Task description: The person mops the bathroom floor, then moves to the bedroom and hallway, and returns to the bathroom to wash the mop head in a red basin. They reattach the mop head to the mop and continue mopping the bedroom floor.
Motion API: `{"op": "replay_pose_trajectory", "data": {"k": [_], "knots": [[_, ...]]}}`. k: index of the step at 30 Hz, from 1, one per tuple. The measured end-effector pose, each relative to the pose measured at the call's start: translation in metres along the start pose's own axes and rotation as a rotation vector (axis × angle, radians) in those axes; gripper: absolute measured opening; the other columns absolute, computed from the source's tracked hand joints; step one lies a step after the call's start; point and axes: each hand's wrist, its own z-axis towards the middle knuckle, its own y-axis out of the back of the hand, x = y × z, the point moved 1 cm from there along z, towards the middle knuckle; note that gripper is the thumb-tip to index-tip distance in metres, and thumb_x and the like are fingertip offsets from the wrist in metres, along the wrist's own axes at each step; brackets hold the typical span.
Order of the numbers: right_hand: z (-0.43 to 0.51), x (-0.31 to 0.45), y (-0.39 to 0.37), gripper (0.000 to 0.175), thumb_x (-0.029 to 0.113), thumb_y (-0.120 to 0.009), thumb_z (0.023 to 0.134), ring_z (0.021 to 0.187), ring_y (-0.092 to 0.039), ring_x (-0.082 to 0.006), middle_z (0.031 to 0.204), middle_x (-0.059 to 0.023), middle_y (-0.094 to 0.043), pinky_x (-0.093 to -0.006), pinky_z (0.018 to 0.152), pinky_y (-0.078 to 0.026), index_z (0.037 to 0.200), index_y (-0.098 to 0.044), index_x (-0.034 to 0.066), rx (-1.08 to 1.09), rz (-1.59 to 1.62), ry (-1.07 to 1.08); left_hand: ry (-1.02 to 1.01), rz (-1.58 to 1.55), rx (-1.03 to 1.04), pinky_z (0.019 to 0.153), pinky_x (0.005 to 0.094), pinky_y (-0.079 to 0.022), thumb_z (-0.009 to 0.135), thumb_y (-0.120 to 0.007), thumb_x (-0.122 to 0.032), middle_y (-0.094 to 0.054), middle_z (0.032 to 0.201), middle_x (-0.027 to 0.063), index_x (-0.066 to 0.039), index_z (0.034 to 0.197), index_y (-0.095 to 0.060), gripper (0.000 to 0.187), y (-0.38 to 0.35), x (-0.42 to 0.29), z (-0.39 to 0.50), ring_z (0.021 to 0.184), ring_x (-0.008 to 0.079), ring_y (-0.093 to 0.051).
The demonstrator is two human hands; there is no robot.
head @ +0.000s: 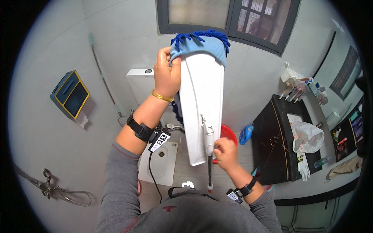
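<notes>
A white flat mop head (201, 96) is raised in front of me with its plain side towards me. At its far end sits a light blue mop pad pocket (201, 46) with dark blue chenille strands. My left hand (168, 70) grips the pocket's left edge between thumb and fingers. From the joint near the mop head's lower end, a dark mop pole (210, 171) runs down towards my body. My right hand (225, 153) is beside that joint, its fingers curled; whether it touches the mop cannot be made out.
Behind the mop head stands a red basin (229, 135), with a blue bottle (246, 135) to its right. A squat toilet (160, 163) lies below left. The black vanity cabinet (269, 145) stands at right; a long-handled pole (102, 75) leans on the left wall.
</notes>
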Motion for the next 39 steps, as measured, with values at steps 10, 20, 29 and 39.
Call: {"op": "replay_pose_trajectory", "data": {"k": [10,20,29,39], "knots": [[0.185,0.054,0.064,0.051,0.021,-0.066,0.076,0.09,-0.053,-0.0333,0.1,-0.017,-0.052,-0.0402,0.079,-0.043,0.116,-0.04,0.0026,-0.344,-0.311,0.278,0.044,-0.273,0.057,0.078,0.0208,-0.04,0.088,-0.048,-0.005,-0.054,0.095,0.004,0.002,0.106,-0.046,0.02,-0.01,-0.007,-0.01,0.087,0.0076,-0.051],[0.212,0.072,0.116,0.023,0.001,-0.055,0.073,0.065,-0.058,-0.0308,0.073,-0.0141,-0.058,-0.0371,0.058,-0.047,0.095,-0.051,0.0035,-0.412,-0.442,0.576,-0.122,-0.136,-0.042,0.064,0.0257,-0.046,0.078,-0.054,-0.002,-0.058,0.083,0.0094,-0.001,0.1,-0.048,0.023,-0.025,-0.027,0.004,0.071,0.0146,-0.057],[0.17,0.087,0.143,0.012,0.0,-0.049,0.083,0.064,-0.043,-0.0015,0.076,0.0018,-0.052,-0.0168,0.056,-0.036,0.095,-0.05,0.0004,-0.357,0.45,0.229,-0.42,0.237,-0.024,0.067,0.0341,-0.046,0.068,-0.062,0.002,-0.047,0.09,0.0114,-0.007,0.095,-0.055,0.029,-0.021,-0.07,0.016,0.075,0.0279,-0.052],[0.126,0.097,0.185,0.016,0.004,-0.051,0.087,0.075,-0.049,-0.0046,0.086,-0.0009,-0.056,-0.0179,0.067,-0.04,0.102,-0.052,-0.0003,-0.472,0.366,0.428,-0.035,0.129,0.121,0.056,0.0318,-0.039,0.065,-0.051,0.003,-0.039,0.076,0.0097,-0.002,0.083,-0.04,0.021,-0.027,-0.077,-0.058,0.06,0.0216,-0.041]]}}
